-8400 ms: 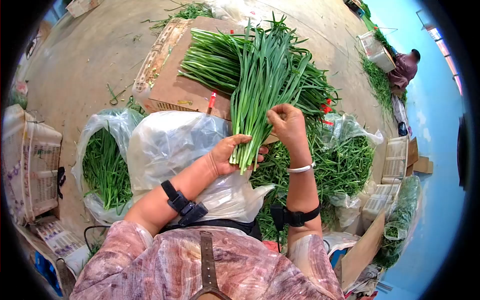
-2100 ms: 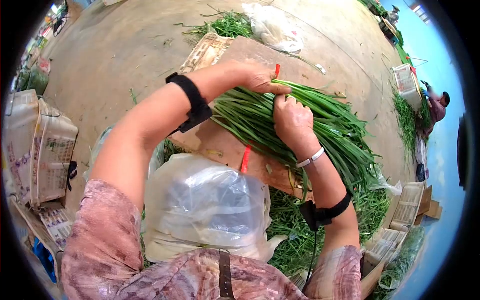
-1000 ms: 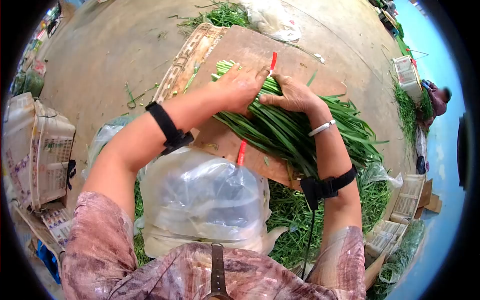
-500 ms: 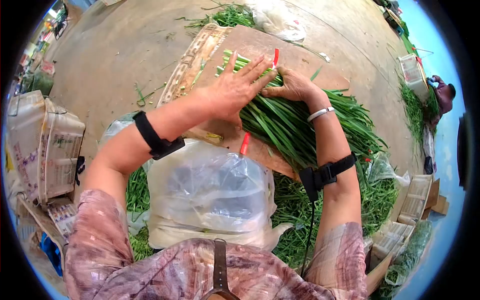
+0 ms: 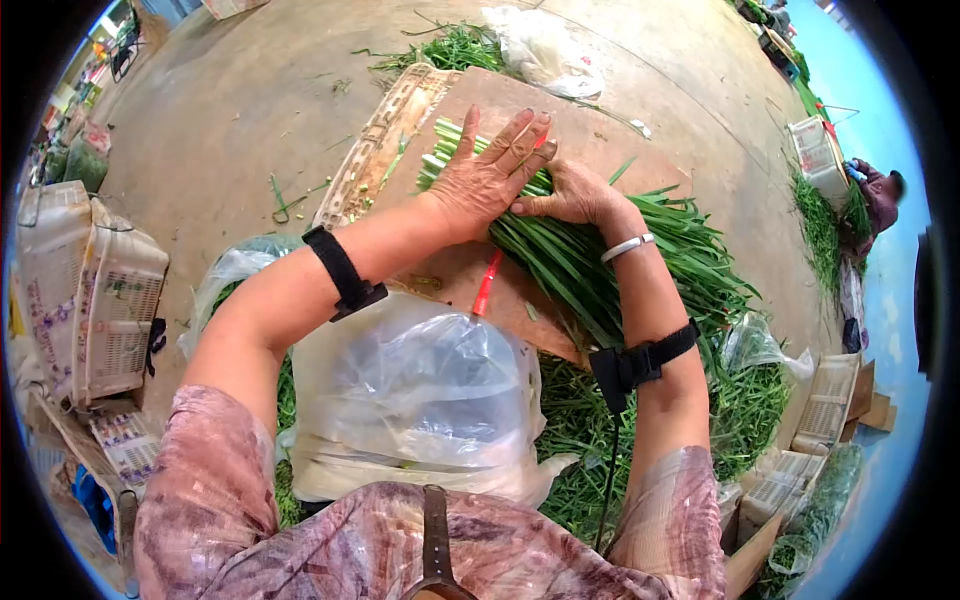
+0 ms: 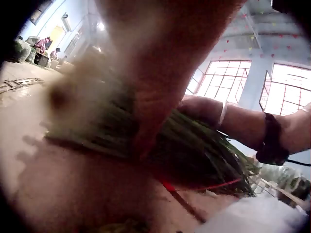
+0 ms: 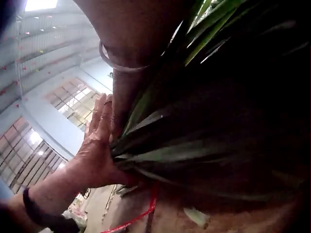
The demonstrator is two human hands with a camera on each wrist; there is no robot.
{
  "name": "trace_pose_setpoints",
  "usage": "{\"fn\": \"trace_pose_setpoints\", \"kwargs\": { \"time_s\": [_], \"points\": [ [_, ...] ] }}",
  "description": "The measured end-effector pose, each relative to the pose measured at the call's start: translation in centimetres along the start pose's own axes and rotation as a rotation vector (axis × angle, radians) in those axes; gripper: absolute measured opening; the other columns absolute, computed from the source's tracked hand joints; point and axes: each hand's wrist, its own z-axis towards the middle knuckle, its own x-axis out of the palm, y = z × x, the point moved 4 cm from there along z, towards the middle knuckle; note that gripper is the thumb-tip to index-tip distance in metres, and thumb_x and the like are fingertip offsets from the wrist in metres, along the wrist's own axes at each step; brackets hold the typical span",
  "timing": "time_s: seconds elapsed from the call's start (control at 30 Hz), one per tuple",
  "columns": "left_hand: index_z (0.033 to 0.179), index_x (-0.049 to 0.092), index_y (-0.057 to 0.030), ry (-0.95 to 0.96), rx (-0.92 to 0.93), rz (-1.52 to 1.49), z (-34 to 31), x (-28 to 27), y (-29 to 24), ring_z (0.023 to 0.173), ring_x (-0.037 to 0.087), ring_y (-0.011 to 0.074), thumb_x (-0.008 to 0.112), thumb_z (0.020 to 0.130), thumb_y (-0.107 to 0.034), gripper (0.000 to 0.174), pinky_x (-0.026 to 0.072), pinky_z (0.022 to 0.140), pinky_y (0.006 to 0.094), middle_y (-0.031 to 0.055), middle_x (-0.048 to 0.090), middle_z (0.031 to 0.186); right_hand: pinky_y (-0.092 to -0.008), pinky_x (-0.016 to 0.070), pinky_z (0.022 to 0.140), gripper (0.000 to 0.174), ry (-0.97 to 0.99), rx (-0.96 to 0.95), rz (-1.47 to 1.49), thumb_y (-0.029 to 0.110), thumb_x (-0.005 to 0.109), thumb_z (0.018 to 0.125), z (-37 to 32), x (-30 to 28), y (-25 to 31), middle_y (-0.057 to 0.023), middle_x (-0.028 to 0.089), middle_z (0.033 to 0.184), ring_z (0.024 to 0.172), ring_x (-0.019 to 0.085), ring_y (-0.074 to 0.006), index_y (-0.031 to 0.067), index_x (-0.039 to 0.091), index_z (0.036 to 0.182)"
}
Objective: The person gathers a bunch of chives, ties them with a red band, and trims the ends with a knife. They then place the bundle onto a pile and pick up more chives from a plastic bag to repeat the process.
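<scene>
A thick bundle of long green leafy stalks (image 5: 560, 265) lies slantwise on a brown board (image 5: 480, 100), its pale cut ends at the upper left. Across the stalks near those ends rests the left hand (image 5: 482, 180), fingers straight and spread. The right hand (image 5: 580, 192) lies just to the right, its thumb and fingers curled round the bundle. A red strip (image 5: 485, 285) sticks out from under the stalks toward the body; in the left wrist view a red strip (image 6: 167, 185) runs below them. The left palm's underside is hidden.
A plastic-covered bundle (image 5: 430, 390) sits between body and board. Loose greens (image 5: 600, 450) fill the area below right. White crates (image 5: 120, 310) stand at left, others (image 5: 825, 400) at right. Another person (image 5: 878, 205) is near the blue wall.
Earlier the hands held an upright bunch above the board; later both hands met over the lying bundle. Since then the left hand has spread its fingers on it, while the right has barely moved.
</scene>
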Motion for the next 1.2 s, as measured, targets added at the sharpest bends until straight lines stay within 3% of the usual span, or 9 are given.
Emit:
{"fn": "trace_pose_setpoints", "kwargs": {
  "time_s": [0.07, 0.17, 0.3, 0.47, 0.63, 0.73, 0.83, 1.07, 1.2],
  "points": [
    [0.143, 0.014, -0.0068, -0.006, 0.045, -0.055, 0.3, 0.7, 0.1, 0.138, 0.012, 0.0282, 0.080, 0.049, -0.033, 0.117, 0.0078, 0.103, 0.0639, 0.0145, 0.015, 0.148, -0.0390, 0.0444, 0.087, 0.085, 0.009, -0.018, 0.000, 0.060, 0.068, 0.064, -0.3, 0.5, -0.4, -0.0276, 0.058, 0.105, 0.101, 0.056, -0.0374, -0.0038, 0.049, 0.117],
    [0.142, 0.012, -0.0059, 0.285, 0.035, -0.167, 1.2, 1.9, 0.8, 0.137, 0.017, 0.0288, 0.082, 0.046, -0.035, 0.123, 0.0122, 0.104, 0.0619, 0.0151, 0.020, 0.146, -0.0393, 0.0448, 0.085, 0.081, -0.134, -0.117, 0.049, 0.056, 0.068, 0.066, -0.2, 0.8, -0.5, -0.0278, 0.058, 0.103, 0.100, 0.056, -0.0380, -0.0036, 0.048, 0.117],
    [0.142, 0.011, -0.0035, 0.483, 0.040, -0.316, 1.9, 2.3, 1.4, 0.126, 0.036, 0.0298, 0.083, 0.046, -0.033, 0.123, 0.0267, 0.103, 0.0560, 0.0158, 0.035, 0.136, -0.0405, 0.0464, 0.080, 0.076, 0.045, 0.068, -0.039, 0.055, 0.066, 0.067, -0.3, -0.6, 1.1, -0.0267, 0.060, 0.098, 0.093, 0.059, -0.0373, -0.0033, 0.052, 0.113],
    [0.134, 0.025, 0.0027, 0.311, 0.088, -0.375, 2.0, 3.6, 1.7, 0.103, 0.054, 0.0312, 0.081, 0.047, -0.032, 0.109, 0.0415, 0.087, 0.0443, 0.0172, 0.056, 0.108, -0.0382, 0.0454, 0.082, 0.064, -0.007, -0.049, 0.096, 0.052, 0.066, 0.071, 0.3, 0.3, -0.9, -0.0254, 0.060, 0.100, 0.095, 0.059, -0.0339, -0.0012, 0.057, 0.105],
    [0.132, 0.030, 0.0006, 0.364, 0.062, -0.338, 2.2, 2.3, 1.6, 0.101, 0.054, 0.0308, 0.081, 0.048, -0.031, 0.103, 0.0423, 0.086, 0.0427, 0.0158, 0.056, 0.105, -0.0365, 0.0456, 0.082, 0.055, 0.074, 0.033, 0.289, 0.046, 0.066, 0.076, 1.0, -1.4, -1.8, -0.0226, 0.062, 0.097, 0.092, 0.060, -0.0271, -0.0021, 0.059, 0.102],
    [0.129, 0.033, -0.0003, 0.356, 0.088, -0.313, 1.9, 2.9, 1.6, 0.103, 0.053, 0.0327, 0.081, 0.047, -0.028, 0.099, 0.0419, 0.086, 0.0438, 0.0154, 0.055, 0.109, -0.0370, 0.0484, 0.072, 0.050, -0.085, 0.123, -0.007, 0.041, 0.070, 0.075, 3.1, -3.9, -4.6, -0.0211, 0.065, 0.085, 0.080, 0.063, -0.0282, -0.0051, 0.063, 0.091],
    [0.129, 0.034, -0.0006, 0.390, 0.091, -0.319, 2.0, 2.7, 1.6, 0.103, 0.053, 0.0332, 0.082, 0.047, -0.028, 0.098, 0.0420, 0.086, 0.0439, 0.0161, 0.054, 0.111, -0.0363, 0.0500, 0.069, 0.045, -0.120, 0.468, -0.026, 0.034, 0.073, 0.071, 5.9, -4.3, -6.6, -0.0231, 0.064, 0.085, 0.077, 0.064, -0.0304, -0.0038, 0.065, 0.093],
    [0.125, 0.037, -0.0006, 0.368, 0.069, -0.300, 1.8, 3.0, 1.6, 0.103, 0.053, 0.0319, 0.082, 0.045, -0.027, 0.096, 0.0423, 0.086, 0.0445, 0.0169, 0.054, 0.110, -0.0353, 0.0510, 0.063, 0.026, -0.416, 0.342, -0.060, 0.022, 0.072, 0.068, 8.5, -1.8, -7.7, -0.0182, 0.064, 0.070, 0.064, 0.064, -0.0272, 0.0006, 0.068, 0.083],
    [0.119, 0.040, 0.0026, 0.307, 0.045, -0.378, 1.7, 3.2, 1.7, 0.098, 0.055, 0.0332, 0.082, 0.045, -0.025, 0.090, 0.0429, 0.085, 0.0428, 0.0181, 0.056, 0.103, -0.0293, 0.0486, 0.053, 0.018, -0.580, 0.435, 0.340, 0.015, 0.068, 0.071, 4.0, -3.9, -6.2, -0.0129, 0.063, 0.063, 0.053, 0.061, -0.0193, 0.0001, 0.068, 0.081]
  ]
}}
